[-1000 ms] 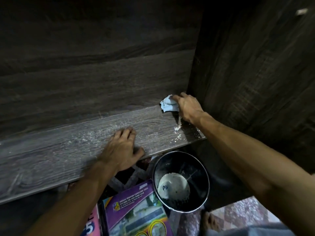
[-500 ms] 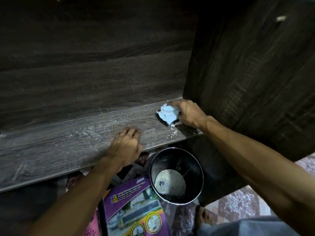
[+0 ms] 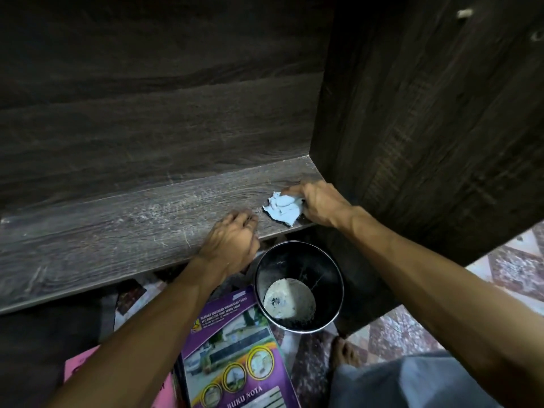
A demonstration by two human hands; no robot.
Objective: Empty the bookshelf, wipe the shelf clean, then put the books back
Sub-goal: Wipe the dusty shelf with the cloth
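The dark wooden shelf (image 3: 117, 231) holds no books and shows pale dust streaks. My right hand (image 3: 319, 204) grips a crumpled light-blue cloth (image 3: 282, 209) at the shelf's front right corner, right at the edge. My left hand (image 3: 232, 242) rests on the front edge just left of the cloth, its fingers curled over the board. Below on the floor lie a purple book (image 3: 235, 357) and a pink book (image 3: 79, 369).
A black round bin (image 3: 298, 285) with pale dust at its bottom stands on the floor under the shelf's right corner. The cabinet's side panel (image 3: 426, 113) rises on the right. My bare foot (image 3: 344, 351) is on the patterned floor (image 3: 515, 266).
My right hand has dragged the cloth from the back corner forward to the shelf's front edge, sweeping the white dust along. My left hand slid right along the edge.
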